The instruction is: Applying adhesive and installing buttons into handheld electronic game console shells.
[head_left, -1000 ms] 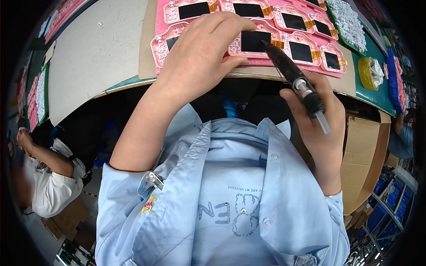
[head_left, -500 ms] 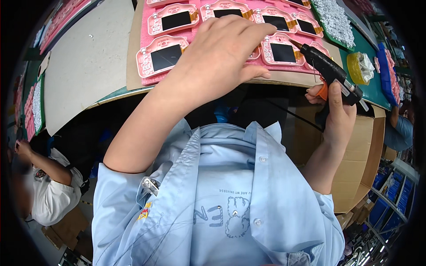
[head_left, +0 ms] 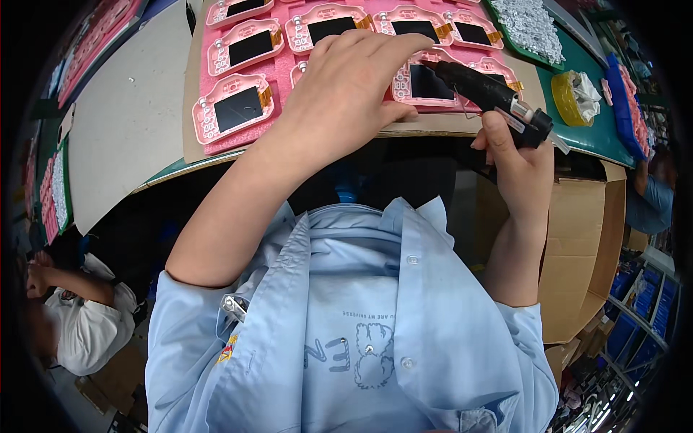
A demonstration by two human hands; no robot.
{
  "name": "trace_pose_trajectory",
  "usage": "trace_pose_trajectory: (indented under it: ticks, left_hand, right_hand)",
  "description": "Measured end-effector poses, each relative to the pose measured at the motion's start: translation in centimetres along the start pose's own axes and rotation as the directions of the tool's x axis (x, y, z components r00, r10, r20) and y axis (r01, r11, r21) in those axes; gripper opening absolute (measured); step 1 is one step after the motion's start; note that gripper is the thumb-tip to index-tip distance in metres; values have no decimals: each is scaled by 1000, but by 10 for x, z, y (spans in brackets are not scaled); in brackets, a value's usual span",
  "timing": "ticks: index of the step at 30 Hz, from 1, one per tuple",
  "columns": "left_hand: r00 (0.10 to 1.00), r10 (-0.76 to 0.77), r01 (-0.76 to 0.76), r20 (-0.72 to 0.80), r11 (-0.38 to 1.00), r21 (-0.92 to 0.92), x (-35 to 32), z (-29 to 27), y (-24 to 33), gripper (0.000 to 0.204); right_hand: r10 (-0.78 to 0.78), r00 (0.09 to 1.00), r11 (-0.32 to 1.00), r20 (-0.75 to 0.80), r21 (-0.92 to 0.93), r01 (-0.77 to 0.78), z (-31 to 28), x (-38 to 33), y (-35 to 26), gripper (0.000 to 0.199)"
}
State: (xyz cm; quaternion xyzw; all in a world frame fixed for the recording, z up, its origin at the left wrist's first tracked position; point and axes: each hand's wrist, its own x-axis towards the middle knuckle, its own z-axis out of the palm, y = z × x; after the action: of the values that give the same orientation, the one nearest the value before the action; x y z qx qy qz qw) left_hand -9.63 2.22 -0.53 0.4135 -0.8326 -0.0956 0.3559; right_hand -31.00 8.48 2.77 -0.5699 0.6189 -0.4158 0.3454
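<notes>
My right hand grips a black hot glue gun. Its nozzle points left, over the upper part of a pink plastic shell fitted with a dark screen. My left hand arches over the shells beside it, palm down, fingers stretched and thumb apart. Its fingertips are close to the top of that same shell, near the nozzle; whether they touch it I cannot tell. Hidden partly under this hand is another shell. At the left front lies a further shell with a screen and an orange ribbon cable.
Several similar shells sit in rows on a pink foam sheet. To the right are a green tray of clear pieces, a yellow tape roll and a blue bin. A cardboard box stands below. Co-workers are at both sides.
The glue gun has moved left and its nozzle now reaches over the shell by my left fingers. My left hand keeps its pose. The whole view has shifted slightly.
</notes>
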Motion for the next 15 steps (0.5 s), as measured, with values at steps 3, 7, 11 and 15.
trace_pose_trajectory:
  ticks: [3, 7, 11, 15]
  left_hand:
    - [1000, -8, 8, 6, 1000, -14, 1, -1, 2, 57]
    - [997, -43, 44, 59, 999, -14, 2, -9, 7, 57]
    - [999, -6, 2, 53, 997, 71, -1, -13, 8, 58]
    - [1000, -13, 13, 27, 1000, 25, -1, -6, 4, 57]
  right_hand:
    - [-7, 1000, 999, -2, -33, 7, 0, 0, 0, 21]
    - [-25, 1000, 997, -9, -73, 24, -1, -2, -3, 21]
    - [-27, 999, 993, 17, -112, 29, -2, -5, -7, 23]
    - [-41, 998, 996, 38, -81, 44, -5, -8, -6, 23]
